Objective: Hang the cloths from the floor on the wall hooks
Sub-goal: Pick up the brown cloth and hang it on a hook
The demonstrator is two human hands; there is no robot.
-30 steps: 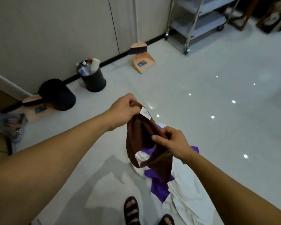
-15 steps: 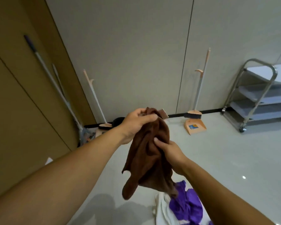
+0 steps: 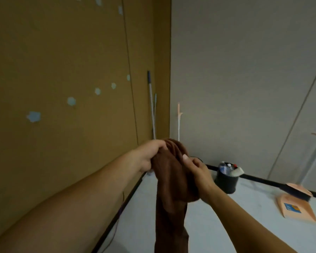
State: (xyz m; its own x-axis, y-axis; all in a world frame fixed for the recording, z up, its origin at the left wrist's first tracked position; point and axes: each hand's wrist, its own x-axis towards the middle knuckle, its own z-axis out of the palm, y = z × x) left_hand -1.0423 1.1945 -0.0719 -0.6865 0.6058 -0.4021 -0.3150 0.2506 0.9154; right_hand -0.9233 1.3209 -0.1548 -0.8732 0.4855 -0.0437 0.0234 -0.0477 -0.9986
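Note:
A brown cloth [image 3: 171, 194] hangs in front of me, bunched at the top and trailing down past the bottom of the view. My left hand [image 3: 150, 154] grips its top left. My right hand [image 3: 199, 172] pinches its right side, thumb on the fabric. On the tan wall to the left runs a rising row of pale flower-shaped wall hooks [image 3: 71, 101], with nothing on them. The other cloths on the floor are out of view.
A mop handle [image 3: 151, 106] and a peach broom stick [image 3: 179, 121] lean in the corner. A black bin [image 3: 226, 181] with bottles stands by the grey wall. A peach dustpan with brush [image 3: 295, 203] sits on the floor at right.
My view has swung up and left from the floor pile to the tan wall with the hooks. Both hands keep hold of the brown cloth, now raised toward that wall.

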